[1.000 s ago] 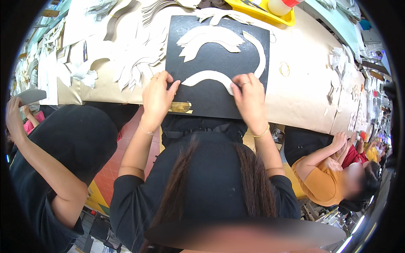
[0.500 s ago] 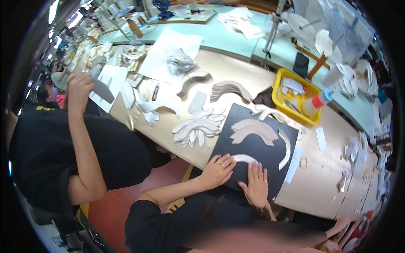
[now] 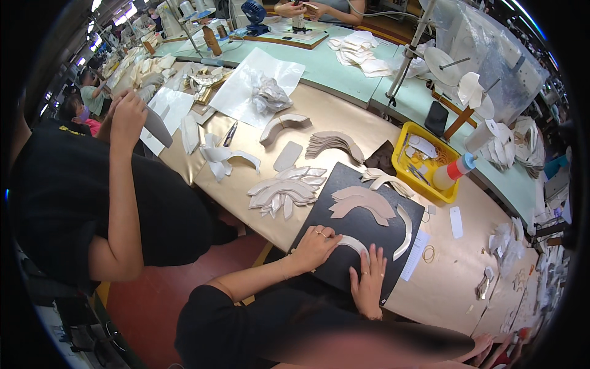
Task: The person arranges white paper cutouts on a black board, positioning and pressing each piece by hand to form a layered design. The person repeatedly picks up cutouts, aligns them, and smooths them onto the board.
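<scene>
A thin, light, floppy curved strip point(image 3: 354, 244) is pressed flat on the black board point(image 3: 344, 215) by both open hands, left hand point(image 3: 316, 244) and right hand point(image 3: 369, 284), nothing gripped; best lifted by an end

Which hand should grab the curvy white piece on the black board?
Probably left: the left hand touches one end of the curved piece; the right hand lies flat on the black board.

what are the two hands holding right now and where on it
Both press a curved pale strip flat on the black board: left hand at its left end, right hand beside its right end.
</scene>
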A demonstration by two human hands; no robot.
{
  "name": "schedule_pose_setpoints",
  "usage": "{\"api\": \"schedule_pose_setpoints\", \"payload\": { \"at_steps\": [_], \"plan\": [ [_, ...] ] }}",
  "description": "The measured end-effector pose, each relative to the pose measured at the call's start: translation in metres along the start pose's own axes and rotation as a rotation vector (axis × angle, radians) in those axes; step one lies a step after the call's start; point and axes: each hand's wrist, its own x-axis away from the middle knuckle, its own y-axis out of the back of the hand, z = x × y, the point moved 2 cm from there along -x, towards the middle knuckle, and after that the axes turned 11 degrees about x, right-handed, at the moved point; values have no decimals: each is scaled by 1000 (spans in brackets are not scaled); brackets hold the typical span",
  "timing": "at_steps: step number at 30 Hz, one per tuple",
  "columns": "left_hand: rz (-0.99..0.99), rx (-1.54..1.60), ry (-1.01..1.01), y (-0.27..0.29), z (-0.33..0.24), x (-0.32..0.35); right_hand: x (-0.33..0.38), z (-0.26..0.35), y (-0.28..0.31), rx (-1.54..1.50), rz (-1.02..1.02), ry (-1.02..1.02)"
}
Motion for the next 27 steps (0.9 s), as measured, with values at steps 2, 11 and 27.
{"api": "schedule_pose_setpoints", "payload": {
  "at_steps": [2,11,27],
  "plan": [
    [-36,54,9,-1,1,2,-22,7,-2,-53,-74,67],
    [33,140,-28,-2,7,3,-62,7,-13,-203,-188,81],
    [159,767,591,12,21,-27,-24,-45,28,-1032,-527,-498]
  ]
}}
